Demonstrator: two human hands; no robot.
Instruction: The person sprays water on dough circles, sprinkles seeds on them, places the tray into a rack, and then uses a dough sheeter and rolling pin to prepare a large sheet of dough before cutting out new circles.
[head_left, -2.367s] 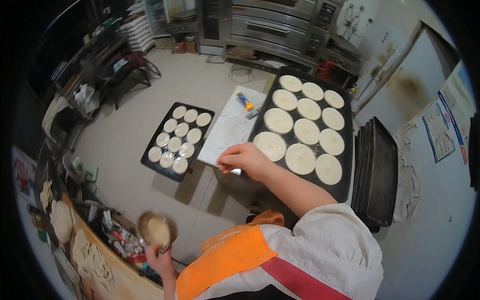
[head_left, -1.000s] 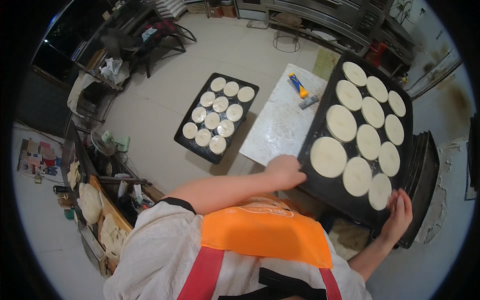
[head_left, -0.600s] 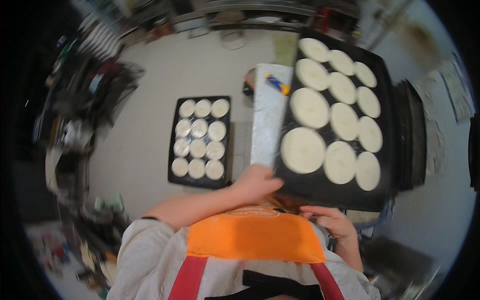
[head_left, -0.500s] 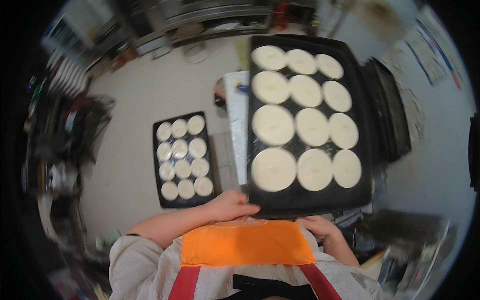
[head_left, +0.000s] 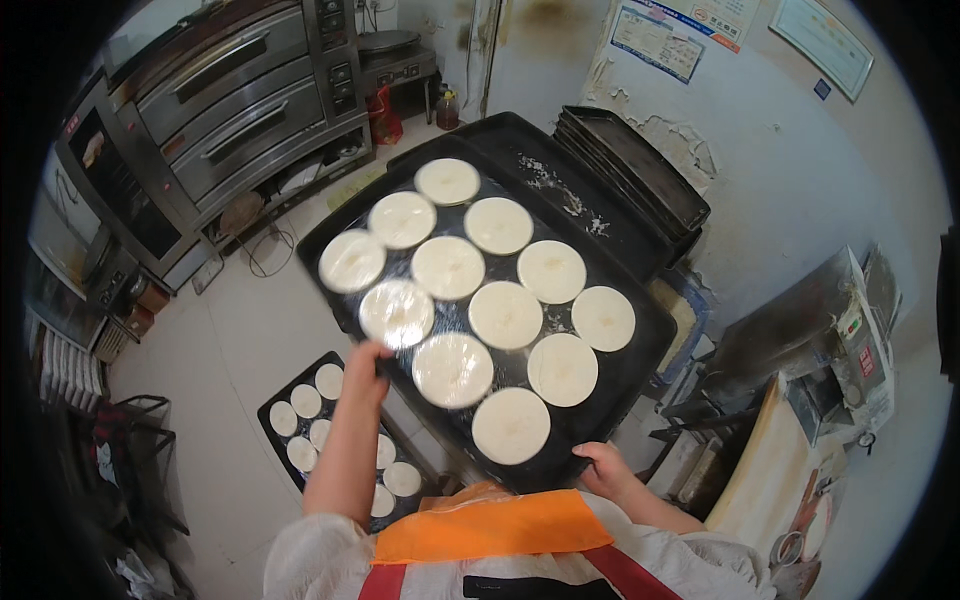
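The large black baking tray (head_left: 640, 385) was held in the air at chest height, carried between both hands. The left hand (head_left: 368, 362) was closed on the tray's left edge, and the right hand (head_left: 603, 466) was closed on the near right corner, fingers curled under the rim. Eleven flat round dough discs (head_left: 508, 314) lay on the tray in loose rows, the nearest disc (head_left: 511, 425) close to the near rim.

Risk assessment: the tray appeared wide and was gripped only at two points on the near side, so the far end could dip. A tilt would probably let the discs slide together or off the far rim. The discs looked soft; any contact between neighbours could make them stick or deform. The stacked empty trays (head_left: 632, 165) stood directly beyond the far edge, so a knock against them was a possible cause of a jolt.

Surroundings: a pale tiled floor (head_left: 230, 340) lay below. A smaller black tray (head_left: 275, 395) with smaller dough rounds sat on the floor to the left, partly hidden by the left forearm. A deck oven (head_left: 225, 100) with several doors stood at the upper left. A scuffed white wall (head_left: 790, 150) with posters ran along the right, and a worktop (head_left: 770, 480) with clutter stood at the lower right.
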